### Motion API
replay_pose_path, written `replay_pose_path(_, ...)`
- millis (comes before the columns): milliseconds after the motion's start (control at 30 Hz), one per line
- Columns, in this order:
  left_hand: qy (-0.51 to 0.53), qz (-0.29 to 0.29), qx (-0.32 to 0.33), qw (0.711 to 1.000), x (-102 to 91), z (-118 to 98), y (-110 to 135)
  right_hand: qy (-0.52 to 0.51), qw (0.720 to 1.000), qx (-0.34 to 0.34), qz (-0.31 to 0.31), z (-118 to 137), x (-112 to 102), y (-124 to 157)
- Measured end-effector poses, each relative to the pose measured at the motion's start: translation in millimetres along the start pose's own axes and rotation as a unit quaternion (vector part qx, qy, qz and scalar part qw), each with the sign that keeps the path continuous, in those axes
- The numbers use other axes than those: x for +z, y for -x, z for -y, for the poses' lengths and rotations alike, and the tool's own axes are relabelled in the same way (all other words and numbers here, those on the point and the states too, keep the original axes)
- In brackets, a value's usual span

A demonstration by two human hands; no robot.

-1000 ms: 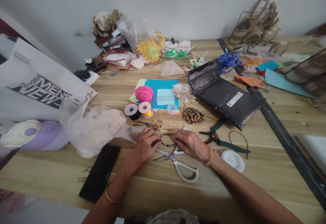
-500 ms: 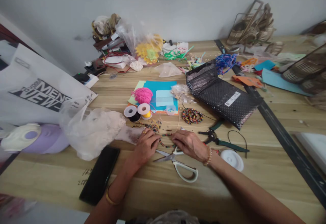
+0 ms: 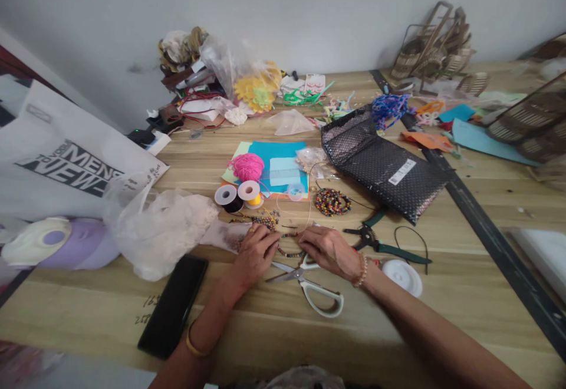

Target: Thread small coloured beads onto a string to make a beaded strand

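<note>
Both hands meet near the center of the frame, just above the desk. The left hand, palm down with its fingers bent, closes its fingertips on the left end of a beaded strand. The right hand pinches the other end, thumb and fingers drawn together. The strand, in mixed colors, bows in a short curve between the 2 hands, at the middle of the frame.

Just below the strand lie scissors with white handles, their blades apart and pointing left; part of the upper handle sits beneath the right hand. To the right of that hand are green-handled pliers and a white round spool. A coil of colored beads rests above it.

Loose beads lie just above the left hand, and a small bag with dark contents is beside it. Farther up stand 2 spools, a black spool and a yellow spool, with pink yarn behind them on colored sheets. A black padded envelope lies right of center, and a flat black object at lower left.
</note>
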State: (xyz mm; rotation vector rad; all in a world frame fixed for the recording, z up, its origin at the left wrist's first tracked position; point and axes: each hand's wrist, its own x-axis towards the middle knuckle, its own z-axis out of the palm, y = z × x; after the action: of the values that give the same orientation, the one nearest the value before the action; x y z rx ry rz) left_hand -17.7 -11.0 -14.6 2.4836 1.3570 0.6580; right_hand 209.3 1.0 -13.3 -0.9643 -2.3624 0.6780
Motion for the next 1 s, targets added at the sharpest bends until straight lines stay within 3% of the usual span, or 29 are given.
replay_pose_path(600, -0.001, -0.012, 0.013, 1.0, 3.8, -1.9, 0.1, -0.057, 0.995, 0.074, -0.038, 3.4, -6.3, -0.5)
replay_pose_path(1000, 0.005, 0.02, 0.015, 1.0, 5.0, -3.6, -1.5, -0.064, 0.994, 0.08, -0.032, 4.2, -7.4, -1.2)
